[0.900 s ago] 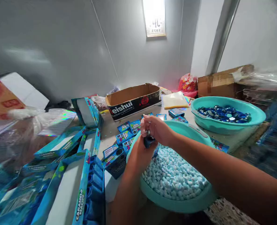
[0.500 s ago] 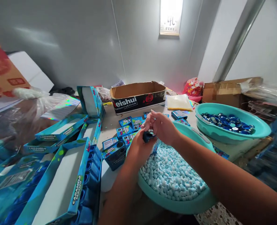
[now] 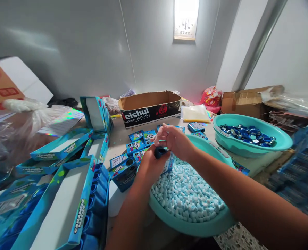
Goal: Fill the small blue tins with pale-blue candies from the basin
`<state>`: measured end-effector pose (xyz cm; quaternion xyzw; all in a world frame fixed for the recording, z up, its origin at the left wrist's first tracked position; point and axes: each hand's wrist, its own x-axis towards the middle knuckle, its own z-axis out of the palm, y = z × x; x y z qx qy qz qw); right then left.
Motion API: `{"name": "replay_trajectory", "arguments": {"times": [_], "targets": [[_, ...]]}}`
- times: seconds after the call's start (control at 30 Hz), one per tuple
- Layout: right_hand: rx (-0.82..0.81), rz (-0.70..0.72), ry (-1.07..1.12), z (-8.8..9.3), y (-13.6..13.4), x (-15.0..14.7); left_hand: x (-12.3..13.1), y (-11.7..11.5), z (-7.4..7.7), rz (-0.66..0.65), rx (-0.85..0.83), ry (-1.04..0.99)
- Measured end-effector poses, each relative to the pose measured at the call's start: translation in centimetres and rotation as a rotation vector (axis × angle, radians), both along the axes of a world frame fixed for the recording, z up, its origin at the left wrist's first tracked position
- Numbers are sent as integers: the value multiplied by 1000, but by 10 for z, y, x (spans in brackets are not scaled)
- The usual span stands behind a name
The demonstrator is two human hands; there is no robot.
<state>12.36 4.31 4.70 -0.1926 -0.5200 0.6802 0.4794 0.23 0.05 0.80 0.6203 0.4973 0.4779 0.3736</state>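
Observation:
My left hand (image 3: 154,163) is wrapped round a small blue printed candy box (image 3: 170,164) whose dark round opening faces up. My right hand (image 3: 173,140) hovers just above that opening, fingers curled inward; what is in them is hard to make out. Both hands are over the left rim of a turquoise basin (image 3: 190,229) full of pale blue and white candies (image 3: 190,191). Left of the hands stands another candy box (image 3: 124,173) with round openings on top. Behind it lie several similar blue boxes (image 3: 135,146).
Blue display trays (image 3: 75,211) with white inner panels crowd the left side. A black-printed carton (image 3: 150,113) stands at the back. On the right, a second turquoise basin (image 3: 281,139) holds shiny blue lids (image 3: 252,135). A pale stack of sheets (image 3: 196,114) lies behind the candy basin.
My right hand's fingers have shifted slightly over the box opening; white candies seen at the fingers before are now hardly visible. The whole view has shifted slightly, scenery moving left.

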Motion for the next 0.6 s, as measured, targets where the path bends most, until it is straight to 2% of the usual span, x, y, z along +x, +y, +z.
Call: {"name": "replay_trajectory", "arguments": {"times": [0.23,0.37,0.47,0.53,0.6], "targets": [[155,-46,-109,1,-4,-2,-1,5,-4,-73,-36,-152],[185,-28,-133,0,-5,-1,1,8,-5,-82,-103,-254],[149,-20,-98,-1,-4,-1,2,8,-6,-79,-4,-128],[107,-3,-71,-1,-4,-2,1,6,-7,-37,85,4],[53,22,-49,-1,-4,-2,1,4,-6,15,98,82]]}}
